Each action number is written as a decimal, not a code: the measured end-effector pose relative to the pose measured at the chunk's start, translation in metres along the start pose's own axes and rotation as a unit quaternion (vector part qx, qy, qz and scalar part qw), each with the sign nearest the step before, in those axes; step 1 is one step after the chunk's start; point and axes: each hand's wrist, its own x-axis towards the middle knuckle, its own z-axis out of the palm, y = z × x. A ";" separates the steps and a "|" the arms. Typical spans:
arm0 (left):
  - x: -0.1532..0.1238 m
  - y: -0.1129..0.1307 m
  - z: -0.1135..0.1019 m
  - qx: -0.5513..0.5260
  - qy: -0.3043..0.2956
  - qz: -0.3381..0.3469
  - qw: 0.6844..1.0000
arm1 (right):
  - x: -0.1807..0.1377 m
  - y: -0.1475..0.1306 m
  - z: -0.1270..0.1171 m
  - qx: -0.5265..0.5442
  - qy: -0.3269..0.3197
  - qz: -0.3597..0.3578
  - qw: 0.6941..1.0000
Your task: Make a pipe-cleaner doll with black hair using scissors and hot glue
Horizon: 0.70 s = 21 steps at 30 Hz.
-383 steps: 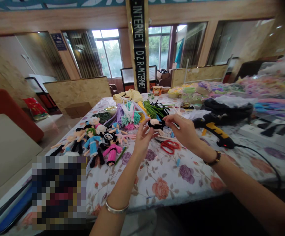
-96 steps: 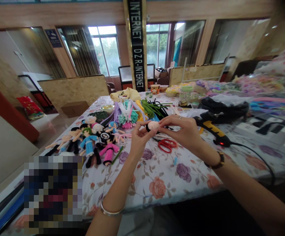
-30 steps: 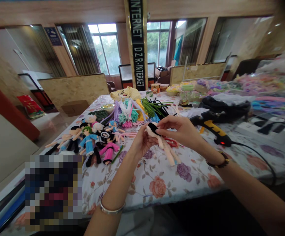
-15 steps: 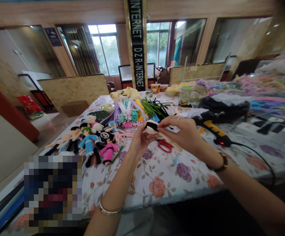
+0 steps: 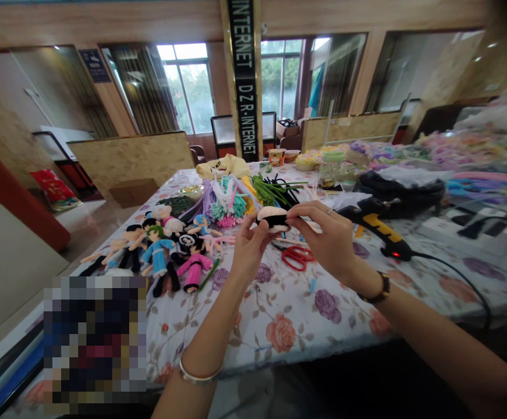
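Note:
Above the flowered tablecloth [image 5: 279, 326] I hold up a small doll head [image 5: 272, 217], cream with black hair, between both hands. My left hand [image 5: 247, 247] pinches its left side with thumb and fingertips. On its right side my right hand [image 5: 329, 238] is closed, fingers pinched at the black hair. Red scissors [image 5: 295, 256] lie on the cloth just below my hands. Finished pipe-cleaner dolls [image 5: 161, 250] lie in a row to the left.
A yellow and black glue gun [image 5: 378, 230] with a lit red light and a black cord lies to the right. Bundles of coloured pipe cleaners [image 5: 240, 201] are piled behind my hands. A black bag [image 5: 401, 189] and more craft material fill the right side.
The cream doll body that hung below my hands one second ago is out of sight now. My hands have turned the head so that its black band faces me and have raised it slightly.

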 end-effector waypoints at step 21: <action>-0.003 0.000 -0.001 0.017 0.004 0.057 0.998 | -0.001 0.005 -0.001 -0.047 -0.002 -0.052 0.998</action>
